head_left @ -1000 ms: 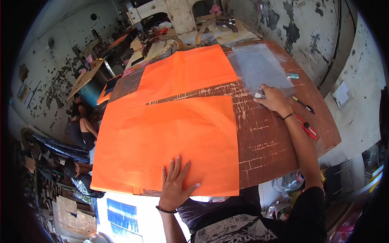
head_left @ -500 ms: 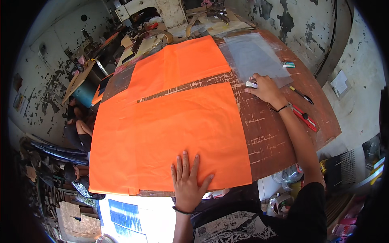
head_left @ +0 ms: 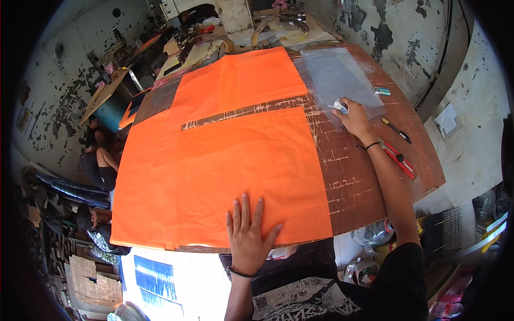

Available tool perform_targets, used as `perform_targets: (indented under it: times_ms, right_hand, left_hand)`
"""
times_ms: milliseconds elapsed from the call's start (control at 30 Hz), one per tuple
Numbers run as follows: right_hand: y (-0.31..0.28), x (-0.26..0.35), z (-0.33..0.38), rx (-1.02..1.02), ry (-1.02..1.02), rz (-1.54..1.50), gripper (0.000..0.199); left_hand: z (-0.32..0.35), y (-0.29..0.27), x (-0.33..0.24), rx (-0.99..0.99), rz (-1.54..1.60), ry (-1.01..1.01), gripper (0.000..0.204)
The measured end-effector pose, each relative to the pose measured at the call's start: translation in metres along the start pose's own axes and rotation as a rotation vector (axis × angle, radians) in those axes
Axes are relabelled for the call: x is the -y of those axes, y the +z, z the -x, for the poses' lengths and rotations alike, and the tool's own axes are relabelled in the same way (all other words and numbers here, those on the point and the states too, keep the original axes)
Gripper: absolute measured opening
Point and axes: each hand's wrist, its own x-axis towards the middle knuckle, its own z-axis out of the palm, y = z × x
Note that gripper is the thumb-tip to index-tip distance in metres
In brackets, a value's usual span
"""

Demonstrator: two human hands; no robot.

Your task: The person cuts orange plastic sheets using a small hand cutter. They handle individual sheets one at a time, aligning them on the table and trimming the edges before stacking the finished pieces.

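Observation:
My left hand [head_left: 249,235] lies flat with fingers spread on the near edge of a large orange sheet [head_left: 214,171]. A second orange piece [head_left: 241,77] lies beyond it, with a strip of scratched brown board showing between the two. My right hand [head_left: 355,116] is closed around a small white and silver object [head_left: 340,106], whose kind I cannot make out. It hovers over or rests at the near edge of a clear plastic sheet [head_left: 345,77]. Near my right wrist lie a red cutter knife [head_left: 399,160] and a black and yellow pen [head_left: 396,130].
The brown scratched tabletop [head_left: 350,182] carries a small green and white box [head_left: 382,91] at its right. A worn machine [head_left: 233,16] and clutter stand behind the table. Two people [head_left: 101,155] sit low at the left. Bags and bottles [head_left: 375,232] lie below the right edge.
My right hand has turned slightly, and the small object now points more upward, showing a silver part. My left hand stays flat on the orange sheet. The view has shifted a little.

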Motion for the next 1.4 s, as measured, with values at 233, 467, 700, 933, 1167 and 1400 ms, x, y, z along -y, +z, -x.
perform_targets:
  times_ms: [233, 467, 700, 933, 1167, 1400]
  right_hand:
    - [-0.007, -0.024, -0.014, 0.064, 0.019, -0.086, 0.030]
    - [-0.030, -0.024, -0.032, -0.163, -0.024, -0.320, 0.030]
    - [-0.010, -0.018, -0.017, -0.140, 0.123, -0.376, 0.031]
    - [-0.010, -0.004, 0.006, -0.105, 0.315, -0.880, 0.024]
    - [-0.025, -0.016, -0.005, -0.361, 0.074, -0.494, 0.021]
    - [-0.015, -0.014, -0.004, -0.169, 0.139, -0.829, 0.016]
  left_hand:
    - [0.004, -0.013, -0.009, 0.006, 0.001, 0.015, 0.060]
    - [-0.080, -0.023, -0.034, 0.189, 0.368, 0.371, 0.046]
    - [-0.256, 0.050, -0.118, 0.520, 1.080, -0.120, 0.059]
    - [-0.301, 0.121, -0.150, 0.405, 1.645, -0.225, 0.031]
    - [-0.330, 0.071, -0.133, 0.456, 1.391, -0.033, 0.045]
    - [-0.313, 0.077, -0.137, 0.749, 1.219, -0.355, 0.069]
